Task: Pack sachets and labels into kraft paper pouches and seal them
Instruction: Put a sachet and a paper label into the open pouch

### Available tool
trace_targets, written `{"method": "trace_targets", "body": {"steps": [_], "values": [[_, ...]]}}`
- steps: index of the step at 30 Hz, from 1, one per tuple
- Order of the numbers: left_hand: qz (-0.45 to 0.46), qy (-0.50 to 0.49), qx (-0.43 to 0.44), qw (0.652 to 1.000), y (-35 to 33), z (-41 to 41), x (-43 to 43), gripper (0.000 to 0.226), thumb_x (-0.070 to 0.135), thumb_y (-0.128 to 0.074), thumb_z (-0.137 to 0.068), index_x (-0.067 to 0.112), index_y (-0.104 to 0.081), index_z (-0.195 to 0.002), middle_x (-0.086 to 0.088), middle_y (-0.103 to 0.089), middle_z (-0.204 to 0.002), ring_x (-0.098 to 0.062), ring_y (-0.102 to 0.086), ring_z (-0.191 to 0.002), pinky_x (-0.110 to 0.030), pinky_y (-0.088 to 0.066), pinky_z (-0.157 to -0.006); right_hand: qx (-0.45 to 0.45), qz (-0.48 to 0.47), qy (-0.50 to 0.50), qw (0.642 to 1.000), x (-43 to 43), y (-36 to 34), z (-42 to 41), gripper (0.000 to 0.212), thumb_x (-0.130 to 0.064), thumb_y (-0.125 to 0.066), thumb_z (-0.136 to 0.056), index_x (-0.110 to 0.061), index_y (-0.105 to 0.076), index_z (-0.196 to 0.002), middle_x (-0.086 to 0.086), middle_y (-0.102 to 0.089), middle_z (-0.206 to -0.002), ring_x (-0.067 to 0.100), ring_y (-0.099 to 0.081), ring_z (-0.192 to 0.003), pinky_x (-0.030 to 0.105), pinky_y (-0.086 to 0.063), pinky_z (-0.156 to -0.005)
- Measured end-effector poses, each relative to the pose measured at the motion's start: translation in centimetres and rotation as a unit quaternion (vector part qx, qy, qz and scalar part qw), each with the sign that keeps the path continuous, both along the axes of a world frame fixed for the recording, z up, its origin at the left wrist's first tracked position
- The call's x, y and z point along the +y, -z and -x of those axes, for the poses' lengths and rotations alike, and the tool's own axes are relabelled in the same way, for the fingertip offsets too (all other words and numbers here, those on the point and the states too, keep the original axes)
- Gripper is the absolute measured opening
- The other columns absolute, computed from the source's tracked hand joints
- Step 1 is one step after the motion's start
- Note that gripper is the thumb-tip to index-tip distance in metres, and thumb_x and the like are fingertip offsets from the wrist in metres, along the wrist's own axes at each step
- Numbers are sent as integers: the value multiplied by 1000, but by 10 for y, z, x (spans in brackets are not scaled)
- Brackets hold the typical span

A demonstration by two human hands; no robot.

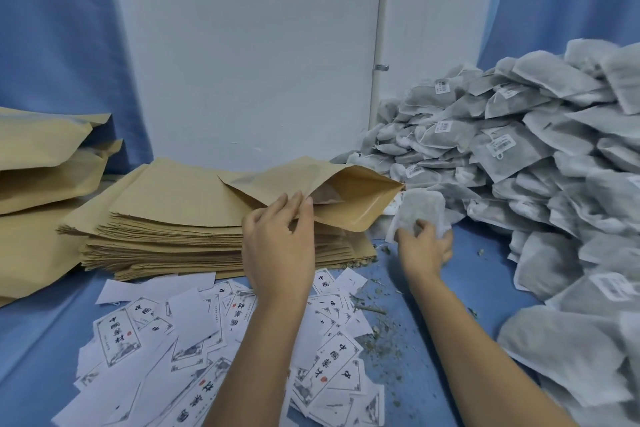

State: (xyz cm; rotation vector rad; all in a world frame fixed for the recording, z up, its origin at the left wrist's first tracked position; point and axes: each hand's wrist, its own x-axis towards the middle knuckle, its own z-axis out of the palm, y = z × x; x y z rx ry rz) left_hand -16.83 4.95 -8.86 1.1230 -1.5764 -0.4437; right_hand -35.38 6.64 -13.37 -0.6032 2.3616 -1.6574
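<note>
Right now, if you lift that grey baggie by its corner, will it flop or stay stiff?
Probably floppy: the sachet looks like thin fabric, and the piled ones slump over each other. Likely light: the right hand holds it up by its bottom edge. Squeezing may shed bits; crumbs lie nearby.

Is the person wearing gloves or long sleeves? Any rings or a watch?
No gloves: the left hand and the right hand are both bare. No ring, watch or bracelet shows on either. The left forearm and the right forearm are bare too, with no sleeve in view down to the picture's bottom edge.
</note>
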Motion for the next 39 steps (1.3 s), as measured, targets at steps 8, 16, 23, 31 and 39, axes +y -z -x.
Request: {"method": "trace_targets", "body": {"steps": [8,16,23,31,39], "values": [[-21,11,36,999,0,-4,0,34,45,-49,-93,33,-63,-122,20,-57,-127,-3,-34,-119,-17,-27,-79,-62,98,-7,993,4,2,11,35,-15,-53,-83,-23,-56,-117,10,-32,-131,29,-41,-117,38,-37,-100],[-29,23,47,998,0,-6,-1,33,43,-50,-93,32,-63,-121,19,-58,-127,-2,-34,-121,-12,-25,-74,-144,176,-89,970,7,0,21,29,-13,-45,-91,-16,-64,-114,0,-58,-86,16,-50,-63,30,-46,-66],[-25,28,39,999,2,-7,-4,33,42,-50,-93,31,-63,-122,18,-57,-129,-2,-33,-119,2,-25,-66,-339,323,-294,833,37,-27,6,30,-23,-52,-74,-10,-66,-51,2,-60,-61,12,-51,-48,17,-38,-40],[-8,18,3,1000,6,-7,-4,35,45,-47,-93,34,-62,-123,19,-56,-130,-3,-36,-120,-16,-28,-73,-136,212,-394,884,10,-66,-29,22,-5,-50,-95,-11,-69,-103,7,-67,-103,13,-66,-86,20,-54,-65],[127,-13,24,992,3,-5,7,28,39,-55,-91,23,-74,-105,14,-70,-104,-6,-53,-100,-10,-34,-68,1,63,-255,965,-47,-89,-71,27,-3,-46,-95,3,-60,-118,18,-63,-116,28,-61,-100,22,-49,-77]]}}
